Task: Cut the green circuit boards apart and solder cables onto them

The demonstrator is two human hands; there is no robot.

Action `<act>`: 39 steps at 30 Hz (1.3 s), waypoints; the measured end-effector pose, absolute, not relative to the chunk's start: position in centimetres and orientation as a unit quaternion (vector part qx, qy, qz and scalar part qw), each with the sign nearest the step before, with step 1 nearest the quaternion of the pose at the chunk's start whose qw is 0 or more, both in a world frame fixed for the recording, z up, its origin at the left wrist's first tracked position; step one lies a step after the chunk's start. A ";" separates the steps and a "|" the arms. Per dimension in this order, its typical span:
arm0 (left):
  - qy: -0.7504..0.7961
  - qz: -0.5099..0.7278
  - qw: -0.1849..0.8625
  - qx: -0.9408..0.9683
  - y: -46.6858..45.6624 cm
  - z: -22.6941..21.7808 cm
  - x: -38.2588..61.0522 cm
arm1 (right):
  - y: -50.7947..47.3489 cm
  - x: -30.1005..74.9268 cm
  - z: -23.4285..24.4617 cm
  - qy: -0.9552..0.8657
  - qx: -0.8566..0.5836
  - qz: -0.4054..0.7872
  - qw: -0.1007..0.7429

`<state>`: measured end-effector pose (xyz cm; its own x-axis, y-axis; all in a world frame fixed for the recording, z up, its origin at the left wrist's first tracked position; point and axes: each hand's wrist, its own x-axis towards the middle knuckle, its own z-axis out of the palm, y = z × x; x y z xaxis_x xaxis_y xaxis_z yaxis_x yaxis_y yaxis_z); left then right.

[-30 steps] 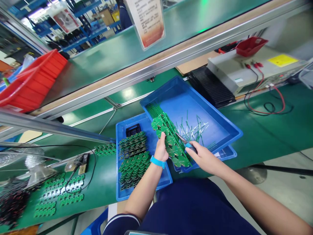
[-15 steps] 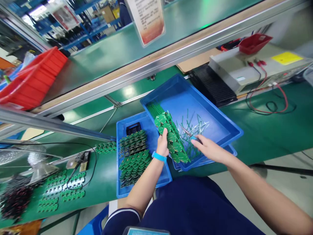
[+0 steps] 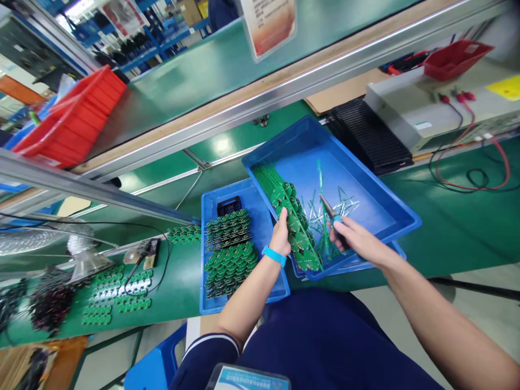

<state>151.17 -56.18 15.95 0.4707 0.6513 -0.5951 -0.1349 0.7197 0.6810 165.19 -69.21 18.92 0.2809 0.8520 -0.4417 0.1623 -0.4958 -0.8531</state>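
Note:
My left hand [image 3: 281, 232], with a blue wristband, grips a long green panel of round circuit boards [image 3: 296, 225] held on edge over the tilted blue tray [image 3: 390, 192]. My right hand [image 3: 354, 236] is closed on small pliers with blue handles [image 3: 331, 213], whose tips point up beside the panel. A thin green strip [image 3: 320, 179] stands at the plier tips. Several cut green strips [image 3: 325, 208] lie in the tray under both hands.
A second blue tray [image 3: 211, 295] to the left holds stacks of green boards and a black part. More boards [image 3: 116, 295] lie on the green bench at left. A red bin [image 3: 71, 122], a grey power unit with red leads [image 3: 430, 111] and a black heatsink [image 3: 368, 138] stand behind.
The right hand has lifted the pliers away from the panel and over the tray, tips now raised with a strip. The left hand keeps the panel; the view shifted slightly.

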 end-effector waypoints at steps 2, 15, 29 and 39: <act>0.472 0.283 0.770 0.323 -55.9 15.9 151.1 | -68.9 166.4 18.4 -0.344 -0.813 0.383 0.272; 0.487 0.327 0.702 0.402 -55.7 15.9 151.0 | -69.2 163.1 20.2 -0.457 -0.724 0.428 0.289; 0.486 0.338 0.725 0.352 -55.6 16.0 149.9 | -68.7 162.3 19.1 -0.441 -0.724 0.444 0.291; 0.439 0.279 0.800 0.299 -54.9 13.7 149.2 | -67.6 162.4 19.1 -0.329 -0.545 0.669 0.385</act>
